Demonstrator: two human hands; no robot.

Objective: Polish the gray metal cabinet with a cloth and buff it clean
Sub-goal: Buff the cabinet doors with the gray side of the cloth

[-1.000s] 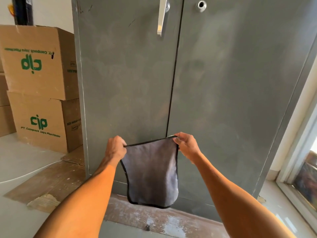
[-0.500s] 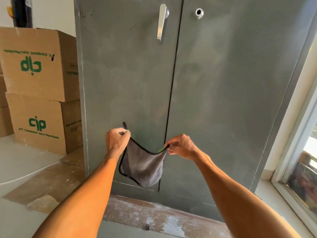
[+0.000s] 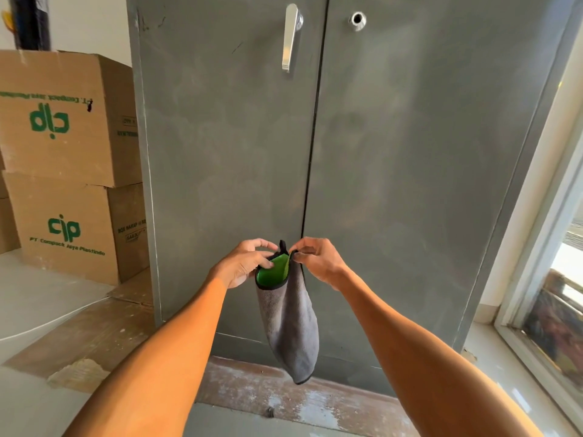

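Observation:
A tall gray metal cabinet point(image 3: 394, 159) with two doors fills the middle of the view; its surface looks smudged and streaky. A chrome handle point(image 3: 290, 36) sits on the left door and a round lock point(image 3: 357, 19) on the right one. In front of the door seam hangs a gray cloth point(image 3: 290, 329) with black trim and a green inner face, folded in half. My left hand point(image 3: 244, 263) pinches its top left corners. My right hand point(image 3: 318, 260) pinches the top right edge. Both hands are close together, a little in front of the cabinet.
Stacked cardboard boxes point(image 3: 60, 171) with green print stand left of the cabinet. Flattened cardboard point(image 3: 94, 329) lies on the floor by them. A white window frame point(image 3: 549, 247) runs along the right. A dusty reddish strip of floor point(image 3: 299, 395) lies at the cabinet's base.
My hands have come together, folding the spread cloth in half. It now hangs long and narrow with its green inside showing at the top.

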